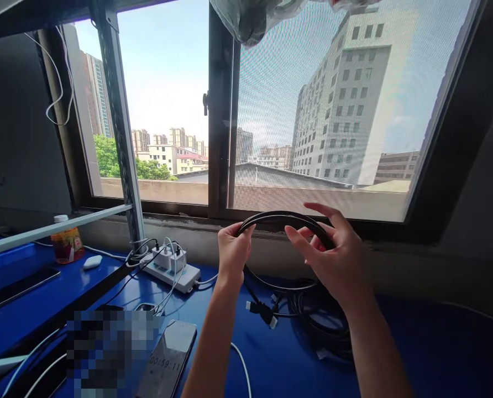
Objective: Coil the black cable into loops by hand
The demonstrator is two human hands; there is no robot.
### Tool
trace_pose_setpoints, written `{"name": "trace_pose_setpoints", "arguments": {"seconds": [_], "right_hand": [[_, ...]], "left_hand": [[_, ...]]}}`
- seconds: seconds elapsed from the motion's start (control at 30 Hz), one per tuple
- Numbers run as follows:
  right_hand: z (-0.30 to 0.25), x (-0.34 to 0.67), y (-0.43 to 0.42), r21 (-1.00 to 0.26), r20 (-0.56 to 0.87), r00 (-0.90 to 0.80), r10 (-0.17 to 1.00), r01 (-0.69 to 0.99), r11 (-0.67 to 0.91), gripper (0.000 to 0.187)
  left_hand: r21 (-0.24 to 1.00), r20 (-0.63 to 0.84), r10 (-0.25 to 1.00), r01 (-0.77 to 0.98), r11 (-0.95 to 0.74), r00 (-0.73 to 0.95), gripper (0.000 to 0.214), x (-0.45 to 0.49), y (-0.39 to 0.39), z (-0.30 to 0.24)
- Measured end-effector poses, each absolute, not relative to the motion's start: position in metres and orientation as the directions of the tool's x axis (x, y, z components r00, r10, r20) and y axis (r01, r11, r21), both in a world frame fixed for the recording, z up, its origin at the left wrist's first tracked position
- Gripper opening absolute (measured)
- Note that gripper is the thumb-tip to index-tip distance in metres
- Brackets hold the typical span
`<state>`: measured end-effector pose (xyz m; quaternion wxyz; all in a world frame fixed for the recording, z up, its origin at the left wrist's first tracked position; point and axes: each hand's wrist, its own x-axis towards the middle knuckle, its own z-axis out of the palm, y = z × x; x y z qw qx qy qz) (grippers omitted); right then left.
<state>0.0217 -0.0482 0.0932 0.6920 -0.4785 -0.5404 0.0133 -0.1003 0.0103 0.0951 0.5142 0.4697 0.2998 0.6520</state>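
My left hand [232, 251] grips a looped black cable [277, 217] at its left side, raised in front of the window. My right hand [333, 251] holds the loop's right side, with the index finger and thumb stretched out. The cable's lower strand hangs down to a black plug [260, 309] just above the blue table [416, 348]. Under my right forearm lies a pile of more coiled black cables [325, 326].
A white power strip [169, 269] with chargers and white leads sits left of my hands. A phone [167, 356] showing a timer lies near the front edge. A bottle [66, 240], a white mouse [92, 261], a metal shelf post [126, 166] and a dark tablet [16, 287] are at the left.
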Motion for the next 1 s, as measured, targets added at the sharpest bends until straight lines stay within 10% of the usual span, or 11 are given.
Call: {"name": "trace_pose_setpoints", "arguments": {"seconds": [0.43,1.0], "right_hand": [[0.107,0.025,-0.071,-0.82,0.556,0.378,0.74,0.108,0.562,0.06],[0.108,0.003,-0.077,-0.541,0.748,0.629,0.214,0.39,0.745,0.019]], "left_hand": [[0.922,0.174,0.97,-0.374,-0.099,0.172,0.047,-0.079,0.006,0.092],[0.998,0.0,0.81,0.054,-0.039,0.587,0.064,-0.062,0.009,0.067]]}}
